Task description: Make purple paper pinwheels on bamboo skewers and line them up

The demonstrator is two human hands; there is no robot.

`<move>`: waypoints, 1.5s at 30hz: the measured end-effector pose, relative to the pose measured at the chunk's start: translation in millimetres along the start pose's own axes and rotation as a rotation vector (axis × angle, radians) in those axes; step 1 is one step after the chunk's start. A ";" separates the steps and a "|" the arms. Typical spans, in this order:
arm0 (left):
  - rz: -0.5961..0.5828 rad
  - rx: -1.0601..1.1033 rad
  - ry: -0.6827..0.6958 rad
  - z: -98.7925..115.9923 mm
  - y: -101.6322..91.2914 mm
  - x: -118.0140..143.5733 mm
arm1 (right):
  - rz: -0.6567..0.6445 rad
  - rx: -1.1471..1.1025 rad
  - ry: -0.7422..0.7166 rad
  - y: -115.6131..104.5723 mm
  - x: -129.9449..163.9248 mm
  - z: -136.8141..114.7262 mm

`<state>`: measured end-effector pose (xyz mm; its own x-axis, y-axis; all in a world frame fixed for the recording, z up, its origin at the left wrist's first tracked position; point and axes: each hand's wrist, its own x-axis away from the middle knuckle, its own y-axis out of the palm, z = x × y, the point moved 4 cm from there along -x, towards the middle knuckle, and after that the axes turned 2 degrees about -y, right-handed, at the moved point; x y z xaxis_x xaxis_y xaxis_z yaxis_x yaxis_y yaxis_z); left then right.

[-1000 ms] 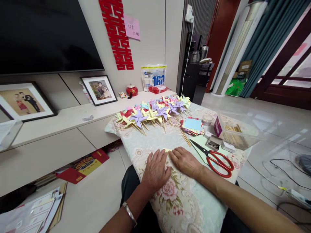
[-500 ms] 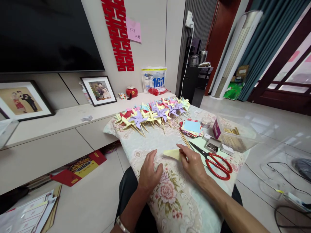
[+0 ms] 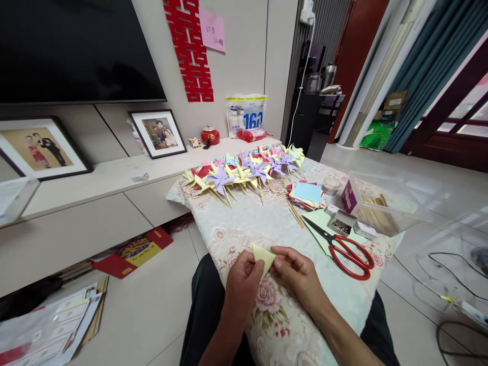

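Observation:
A pale yellow sheet of paper (image 3: 263,254), folded into a triangle, is held low over the flowered tablecloth. My left hand (image 3: 246,279) pinches its left side, thumb on top. My right hand (image 3: 299,272) is at the paper's right corner, fingers closed around that edge. Right of my hands, scissors with red handles (image 3: 341,249) lie on light green paper (image 3: 319,223). Thin wooden sticks (image 3: 296,213) rest beside a stack of coloured paper squares (image 3: 308,193). Finished paper pinwheels (image 3: 244,173) on sticks crowd the far side of the table.
A clear plastic box (image 3: 396,223) of wooden sticks stands at the table's right. Near it are a small box of metal pins (image 3: 342,224), a white box (image 3: 365,230) and a round clear jar (image 3: 331,185). Behind runs a low cabinet (image 3: 110,203) with framed photos.
My left hand, open and empty before, now grips the yellow paper. The paper has come between both hands and shows as a triangle. The view has shifted slightly.

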<state>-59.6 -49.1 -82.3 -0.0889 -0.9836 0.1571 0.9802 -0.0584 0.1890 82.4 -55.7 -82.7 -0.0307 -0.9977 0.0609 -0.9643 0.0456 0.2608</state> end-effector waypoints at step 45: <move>-0.047 -0.222 -0.091 10.3 -10.6 4.8 | 0.028 -0.094 0.065 -14.1 0.2 2.9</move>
<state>-72.2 -51.4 -73.5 -0.1413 -0.9599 0.2422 0.9885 -0.1500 -0.0177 95.3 -56.6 -89.1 -0.0373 -0.9907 0.1312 -0.9343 0.0811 0.3471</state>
